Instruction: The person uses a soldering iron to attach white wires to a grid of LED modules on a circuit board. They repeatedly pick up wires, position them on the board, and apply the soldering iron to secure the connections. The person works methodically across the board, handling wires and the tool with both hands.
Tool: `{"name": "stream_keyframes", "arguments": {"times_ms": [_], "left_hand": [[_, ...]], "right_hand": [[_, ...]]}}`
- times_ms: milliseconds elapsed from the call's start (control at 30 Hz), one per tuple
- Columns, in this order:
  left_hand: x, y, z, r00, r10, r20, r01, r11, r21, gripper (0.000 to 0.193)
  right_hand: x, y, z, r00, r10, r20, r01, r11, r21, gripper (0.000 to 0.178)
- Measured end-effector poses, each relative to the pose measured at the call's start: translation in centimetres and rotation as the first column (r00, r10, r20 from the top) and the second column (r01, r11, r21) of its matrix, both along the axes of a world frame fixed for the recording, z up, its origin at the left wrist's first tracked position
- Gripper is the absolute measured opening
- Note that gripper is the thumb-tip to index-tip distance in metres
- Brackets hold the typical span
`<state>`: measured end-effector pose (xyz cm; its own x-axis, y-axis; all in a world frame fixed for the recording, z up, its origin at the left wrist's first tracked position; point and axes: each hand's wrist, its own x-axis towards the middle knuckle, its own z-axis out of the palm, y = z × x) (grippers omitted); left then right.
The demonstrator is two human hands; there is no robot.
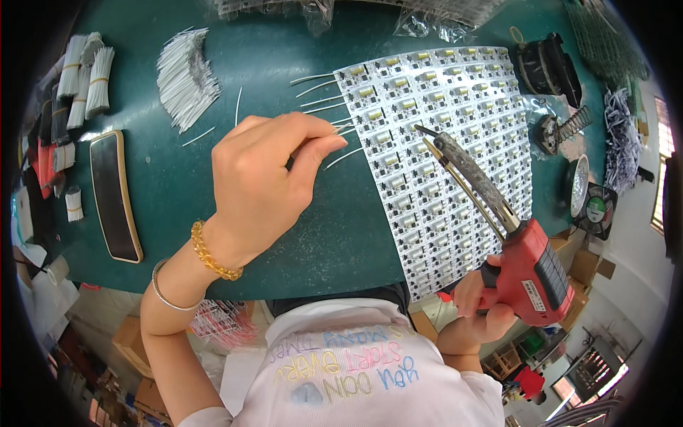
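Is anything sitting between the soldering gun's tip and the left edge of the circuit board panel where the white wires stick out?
Nothing visible does. The soldering gun, held in the right hand, has its tip over the circuit board panel. Between there and the white wires at the panel's left edge lie only low components. The left hand pinches a wire beside that edge.

Bright, even light falls from above, with soft, short shadows under the hands on the green bench (pixel 299 235). The white circuit-board panel (pixel 441 156) is close to glare but keeps its detail. Focus is sharp at the centre. Fisheye distortion bends straight edges near the rim, where black vignetting closes the corners.
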<state>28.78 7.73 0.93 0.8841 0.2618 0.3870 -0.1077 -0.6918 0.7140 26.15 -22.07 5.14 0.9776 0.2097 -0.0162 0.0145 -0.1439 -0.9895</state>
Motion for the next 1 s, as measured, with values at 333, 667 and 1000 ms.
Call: {"name": "stream_keyframes", "arguments": {"times_ms": [333,667,1000], "left_hand": [[0.0,-0.8,-0.9,0.989,-0.049,-0.137,0.055,0.998,0.038,0.011],[0.1,-0.9,-1.3,0.993,-0.054,-0.106,0.061,0.996,0.061,0.014],[0.2,-1.0,-1.3,0.994,-0.051,-0.095,0.057,0.996,0.062,0.014]], "right_hand": [[-0.1,0.6,-0.4,0.994,0.050,-0.095,-0.050,0.999,0.003,0.079],[-0.7,-1.8,-2.0,0.985,0.028,-0.172,-0.028,1.000,0.001,0.073],[-0.4,-1.3,-2.1,0.995,0.039,-0.090,-0.042,0.999,-0.028,0.068]]}}
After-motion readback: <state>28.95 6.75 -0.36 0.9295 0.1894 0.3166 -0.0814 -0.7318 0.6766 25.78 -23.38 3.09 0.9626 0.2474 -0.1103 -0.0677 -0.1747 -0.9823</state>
